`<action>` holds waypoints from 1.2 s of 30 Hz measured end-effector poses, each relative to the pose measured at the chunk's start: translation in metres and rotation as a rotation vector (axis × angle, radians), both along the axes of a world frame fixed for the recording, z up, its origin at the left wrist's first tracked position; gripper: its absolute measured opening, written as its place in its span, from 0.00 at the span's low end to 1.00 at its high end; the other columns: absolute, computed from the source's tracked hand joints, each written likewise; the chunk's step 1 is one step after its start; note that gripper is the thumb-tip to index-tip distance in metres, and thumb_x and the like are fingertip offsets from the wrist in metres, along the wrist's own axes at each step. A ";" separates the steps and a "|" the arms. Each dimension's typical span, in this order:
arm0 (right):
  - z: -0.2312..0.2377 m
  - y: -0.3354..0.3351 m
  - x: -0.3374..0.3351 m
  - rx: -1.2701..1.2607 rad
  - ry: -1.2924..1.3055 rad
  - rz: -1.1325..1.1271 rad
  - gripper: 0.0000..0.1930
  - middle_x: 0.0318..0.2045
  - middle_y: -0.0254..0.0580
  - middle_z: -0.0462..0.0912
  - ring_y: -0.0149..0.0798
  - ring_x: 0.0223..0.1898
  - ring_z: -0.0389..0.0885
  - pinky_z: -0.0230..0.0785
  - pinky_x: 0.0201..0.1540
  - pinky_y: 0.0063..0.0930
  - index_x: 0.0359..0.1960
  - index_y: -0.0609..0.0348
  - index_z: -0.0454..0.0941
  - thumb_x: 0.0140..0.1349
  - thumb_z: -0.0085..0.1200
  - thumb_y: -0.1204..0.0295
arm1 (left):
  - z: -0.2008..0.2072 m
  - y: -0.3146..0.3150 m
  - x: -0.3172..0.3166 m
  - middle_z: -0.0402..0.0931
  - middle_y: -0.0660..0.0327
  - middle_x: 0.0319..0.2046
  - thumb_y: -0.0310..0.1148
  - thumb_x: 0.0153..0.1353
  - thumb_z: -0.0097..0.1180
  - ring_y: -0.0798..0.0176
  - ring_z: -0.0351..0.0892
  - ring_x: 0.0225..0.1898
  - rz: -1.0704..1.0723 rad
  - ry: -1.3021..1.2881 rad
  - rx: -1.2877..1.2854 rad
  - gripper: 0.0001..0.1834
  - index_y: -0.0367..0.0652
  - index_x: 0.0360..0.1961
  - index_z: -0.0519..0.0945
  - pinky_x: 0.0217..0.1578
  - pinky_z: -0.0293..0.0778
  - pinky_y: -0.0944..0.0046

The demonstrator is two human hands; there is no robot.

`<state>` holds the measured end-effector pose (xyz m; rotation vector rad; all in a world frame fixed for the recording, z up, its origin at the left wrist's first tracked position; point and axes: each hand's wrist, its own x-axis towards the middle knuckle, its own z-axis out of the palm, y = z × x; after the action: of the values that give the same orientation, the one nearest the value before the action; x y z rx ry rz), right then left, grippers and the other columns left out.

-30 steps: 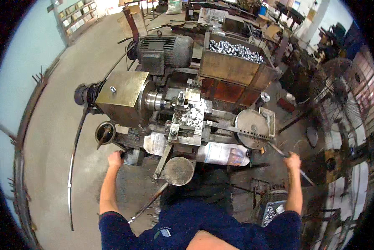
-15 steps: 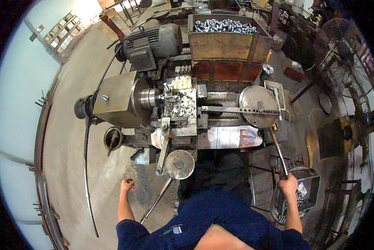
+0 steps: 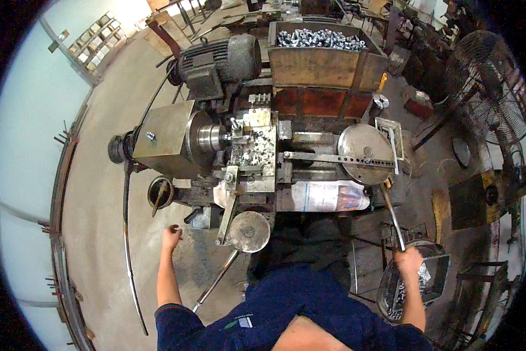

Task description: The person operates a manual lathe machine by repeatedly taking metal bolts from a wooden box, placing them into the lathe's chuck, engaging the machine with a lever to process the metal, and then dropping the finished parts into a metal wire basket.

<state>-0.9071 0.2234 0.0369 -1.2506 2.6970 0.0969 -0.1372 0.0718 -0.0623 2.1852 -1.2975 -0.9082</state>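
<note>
My right hand [image 3: 409, 261], slightly smeared by motion, is closed round the end of a metal lever [image 3: 394, 219] below a large round plate [image 3: 365, 153] on the lathe. A flat bar with a row of holes [image 3: 339, 158] links that plate to the tool carriage [image 3: 257, 149], which is strewn with metal chips. My left hand [image 3: 172, 235] is raised left of the machine with curled fingers; whatever they hold is too small to make out. Near it are a smaller round plate [image 3: 250, 231] with its own lever [image 3: 216, 282]. The spindle chuck [image 3: 210, 138] faces the carriage.
A wooden box [image 3: 315, 67] heaped with small metal parts stands behind the lathe, beside an electric motor [image 3: 219, 63]. A handled pot [image 3: 160, 192] sits at the left. At the lower right is a bin of metal parts [image 3: 432, 281]; a large fan [image 3: 482, 88] stands farther right.
My left hand has moved up and slightly left, nearer the handled pot. My right hand stays on the lever with little shift. The whole view has shifted slightly.
</note>
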 end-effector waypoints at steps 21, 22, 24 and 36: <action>0.000 -0.135 -0.150 -0.002 0.454 -0.159 0.24 0.46 0.41 0.73 0.45 0.53 0.67 0.54 0.53 0.54 0.47 0.55 0.68 0.46 0.51 0.63 | -0.048 -0.061 -0.053 0.77 0.49 0.32 0.50 0.51 0.51 0.48 0.78 0.34 -0.439 -0.750 0.167 0.22 0.43 0.39 0.72 0.34 0.73 0.50; -0.001 -0.135 -0.134 -0.039 0.436 -0.110 0.29 0.49 0.42 0.70 0.45 0.57 0.63 0.52 0.55 0.54 0.52 0.55 0.64 0.44 0.53 0.65 | -0.047 -0.054 -0.043 0.77 0.48 0.32 0.51 0.51 0.50 0.47 0.78 0.35 -0.417 -0.743 0.155 0.23 0.43 0.39 0.72 0.34 0.73 0.50; -0.008 -0.122 -0.106 -0.223 0.478 0.025 0.36 0.55 0.44 0.65 0.47 0.60 0.58 0.49 0.58 0.54 0.56 0.55 0.60 0.40 0.56 0.64 | -0.057 -0.044 -0.040 0.77 0.48 0.33 0.49 0.51 0.52 0.46 0.78 0.35 -0.323 -0.618 0.110 0.23 0.41 0.39 0.72 0.35 0.72 0.50; 0.159 -0.270 0.224 -0.920 -0.429 1.300 0.26 0.44 0.49 0.74 0.52 0.53 0.67 0.57 0.55 0.43 0.39 0.61 0.75 0.34 0.56 0.61 | 0.175 -0.044 0.003 0.78 0.52 0.34 0.40 0.52 0.55 0.55 0.78 0.34 -0.157 -0.361 -0.263 0.20 0.43 0.46 0.74 0.37 0.72 0.60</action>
<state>-0.6833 -0.0466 0.1961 -2.6000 1.1286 -1.1643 -0.1344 0.0280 0.1124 2.1211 -1.6690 -0.3736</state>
